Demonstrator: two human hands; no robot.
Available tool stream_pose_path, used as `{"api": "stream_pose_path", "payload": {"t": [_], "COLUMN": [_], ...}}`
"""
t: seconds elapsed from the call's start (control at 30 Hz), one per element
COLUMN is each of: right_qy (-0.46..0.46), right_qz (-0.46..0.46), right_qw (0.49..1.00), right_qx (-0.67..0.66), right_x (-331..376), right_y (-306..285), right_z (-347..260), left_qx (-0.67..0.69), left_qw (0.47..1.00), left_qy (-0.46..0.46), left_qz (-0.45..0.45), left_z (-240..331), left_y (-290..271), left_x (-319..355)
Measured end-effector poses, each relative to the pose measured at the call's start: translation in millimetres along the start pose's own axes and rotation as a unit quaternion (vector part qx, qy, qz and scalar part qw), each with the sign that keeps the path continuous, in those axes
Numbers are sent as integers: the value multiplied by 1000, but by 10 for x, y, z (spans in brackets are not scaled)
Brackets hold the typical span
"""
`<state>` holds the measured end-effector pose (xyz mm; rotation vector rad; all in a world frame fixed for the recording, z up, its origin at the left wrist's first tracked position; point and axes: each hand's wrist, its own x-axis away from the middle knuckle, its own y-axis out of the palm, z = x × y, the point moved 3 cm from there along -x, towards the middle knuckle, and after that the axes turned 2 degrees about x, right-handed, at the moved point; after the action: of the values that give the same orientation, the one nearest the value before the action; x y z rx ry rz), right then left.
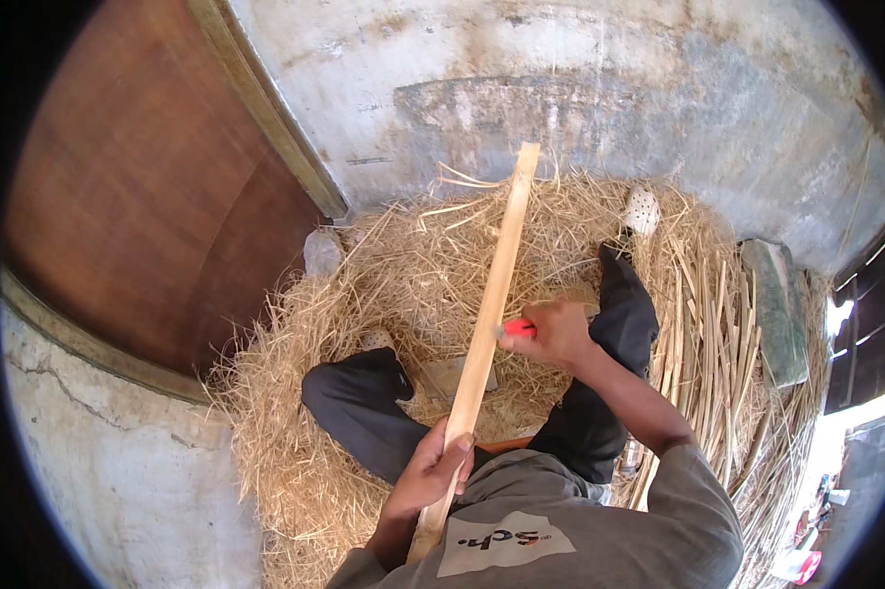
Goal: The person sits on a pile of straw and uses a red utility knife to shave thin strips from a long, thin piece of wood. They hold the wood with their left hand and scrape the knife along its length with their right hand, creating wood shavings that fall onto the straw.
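A long, flat, pale bamboo strip slants up from my lap, its far end rising toward the wall. My left hand is wrapped round its lower part near my body, thumb on top. My right hand grips a small red-handled knife at the strip's right edge, about midway along. The knife's front end is grey and blurred, so its blade and whether it touches the strip cannot be made out.
Dry shavings cover the ground around my legs. At the right lies a bundle of thin strips beside a greenish stone slab. A stained wall stands ahead, a brown door at the left, with a stone by its frame.
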<state>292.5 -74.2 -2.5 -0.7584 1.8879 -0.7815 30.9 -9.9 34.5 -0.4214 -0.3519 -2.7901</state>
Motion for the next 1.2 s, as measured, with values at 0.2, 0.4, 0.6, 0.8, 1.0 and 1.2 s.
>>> {"api": "stream_pose_path", "payload": {"t": [0.2,0.4,0.6,0.8,1.0,1.2], "right_qy": [91,149,-11,283,231,22], "right_qz": [26,-13,-14,54,26,-24], "right_qw": [995,988,1000,956,972,998], "right_qx": [33,24,10,55,41,-46], "right_x": [-157,-144,35,-492,-320,203], "right_y": [-42,-30,-32,-255,-204,89], "right_z": [390,355,104,963,1010,79], "left_qx": [-22,-20,-8,-1,-9,-26], "left_qw": [1000,1000,1000,999,999,999], "left_qy": [-16,-10,-9,-27,-22,-19], "left_qz": [-2,-5,-13,-35,-34,-15], "left_z": [-33,-90,-86,-132,-217,-120], "left_y": [49,18,73,126,144,64], "left_x": [59,84,47,165,121,49]}}
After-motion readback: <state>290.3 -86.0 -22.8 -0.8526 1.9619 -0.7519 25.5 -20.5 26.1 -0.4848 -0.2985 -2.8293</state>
